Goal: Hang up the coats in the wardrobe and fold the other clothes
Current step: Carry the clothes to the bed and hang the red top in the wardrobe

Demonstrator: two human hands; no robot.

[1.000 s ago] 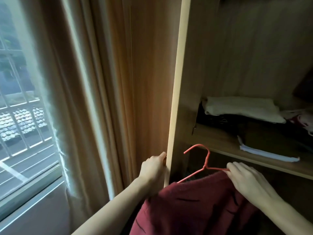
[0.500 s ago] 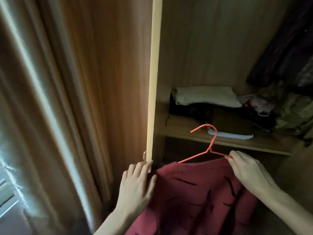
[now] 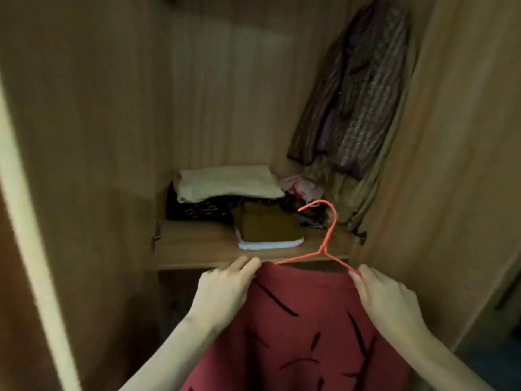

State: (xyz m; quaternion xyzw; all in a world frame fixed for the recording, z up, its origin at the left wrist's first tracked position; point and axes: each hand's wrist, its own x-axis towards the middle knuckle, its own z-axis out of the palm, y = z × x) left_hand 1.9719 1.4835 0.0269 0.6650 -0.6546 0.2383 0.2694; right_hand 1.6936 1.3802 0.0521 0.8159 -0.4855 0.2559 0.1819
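A dark red coat (image 3: 304,320) with black streaks hangs on a red wire hanger (image 3: 324,244) in front of the open wardrobe. My left hand (image 3: 222,289) pinches the coat's top left corner. My right hand (image 3: 386,297) grips the hanger's right end together with the coat's right shoulder. The hanger's hook points up and left, level with the wardrobe shelf (image 3: 197,249). The hanger's lower bar is hidden under the cloth.
Folded clothes lie on the shelf: a cream piece (image 3: 225,182) on dark ones, a brown piece (image 3: 267,224) on a white one. A dark striped garment (image 3: 355,91) hangs at the upper right. The wardrobe door's pale edge (image 3: 31,249) stands at left.
My left hand left the wardrobe door's edge and took hold of the coat's top left corner. The view swung right, away from the window and curtain, into the wardrobe.
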